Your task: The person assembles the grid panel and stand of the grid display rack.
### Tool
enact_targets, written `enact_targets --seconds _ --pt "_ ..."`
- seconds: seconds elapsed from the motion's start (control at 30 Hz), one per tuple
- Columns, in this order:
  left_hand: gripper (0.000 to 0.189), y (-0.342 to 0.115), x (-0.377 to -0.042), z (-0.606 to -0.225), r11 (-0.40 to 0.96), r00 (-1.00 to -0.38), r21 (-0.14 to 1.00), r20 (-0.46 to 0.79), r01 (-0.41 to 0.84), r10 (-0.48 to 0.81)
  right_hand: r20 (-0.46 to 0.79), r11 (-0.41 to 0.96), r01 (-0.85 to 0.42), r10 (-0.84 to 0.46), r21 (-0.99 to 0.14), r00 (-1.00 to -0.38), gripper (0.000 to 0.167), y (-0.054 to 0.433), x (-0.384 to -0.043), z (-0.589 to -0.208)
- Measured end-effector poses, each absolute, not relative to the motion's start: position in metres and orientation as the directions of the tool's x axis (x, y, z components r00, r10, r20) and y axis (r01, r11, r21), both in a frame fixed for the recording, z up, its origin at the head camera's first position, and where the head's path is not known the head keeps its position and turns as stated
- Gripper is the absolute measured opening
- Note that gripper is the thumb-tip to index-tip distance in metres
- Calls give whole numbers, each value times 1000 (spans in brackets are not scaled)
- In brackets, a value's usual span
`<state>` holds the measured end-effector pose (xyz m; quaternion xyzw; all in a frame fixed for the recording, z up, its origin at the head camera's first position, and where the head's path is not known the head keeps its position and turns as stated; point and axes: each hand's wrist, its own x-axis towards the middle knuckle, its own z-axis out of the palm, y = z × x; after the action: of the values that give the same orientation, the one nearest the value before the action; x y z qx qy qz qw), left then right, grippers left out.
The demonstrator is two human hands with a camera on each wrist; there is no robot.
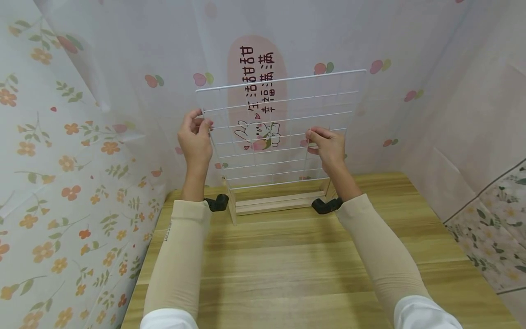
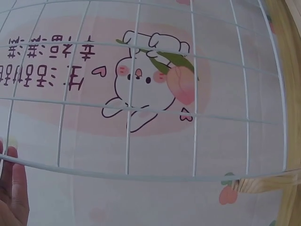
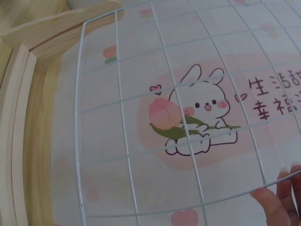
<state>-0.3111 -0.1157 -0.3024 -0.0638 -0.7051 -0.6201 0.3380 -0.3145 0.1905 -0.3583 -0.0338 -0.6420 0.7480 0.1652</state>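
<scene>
A white wire grid panel (image 1: 271, 160) leans upright, its lower edge just over a light wooden stand (image 1: 279, 204) with crossbars and two side pieces. My left hand (image 1: 196, 139) pinches the panel's left edge wire between thumb and fingers. On the opposite side, my right hand (image 1: 332, 148) pinches the grid's wire lower down. The left wrist view shows fingers (image 2: 18, 183) at the edge wire, and a wooden end piece (image 2: 263, 183) meets the panel's lower corner. In the right wrist view, the thumb (image 3: 270, 202) presses at the rim wire.
The wood-grain table (image 1: 279, 269) carries the stand near its back edge. Close behind the panel hangs a pale printed cloth (image 1: 176, 41) with a rabbit drawing and lettering. A floral cloth (image 1: 70, 183) borders the left, and another cloth (image 1: 435, 123) the right.
</scene>
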Motion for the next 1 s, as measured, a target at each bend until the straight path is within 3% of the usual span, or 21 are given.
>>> enact_targets --seconds 0.47,0.67,1.0 --pt "22 -113 -310 -302 202 -756 836 547 509 -358 199 -51 -217 234 -975 -952 24 195 -312 -356" --pt "20 -113 -309 -304 220 -763 844 537 489 -359 195 70 -184 199 -980 -961 35 202 -308 -349" --pt "21 -113 -308 -307 254 -762 845 534 470 -366 202 169 -164 240 -972 -950 29 213 -300 -334"
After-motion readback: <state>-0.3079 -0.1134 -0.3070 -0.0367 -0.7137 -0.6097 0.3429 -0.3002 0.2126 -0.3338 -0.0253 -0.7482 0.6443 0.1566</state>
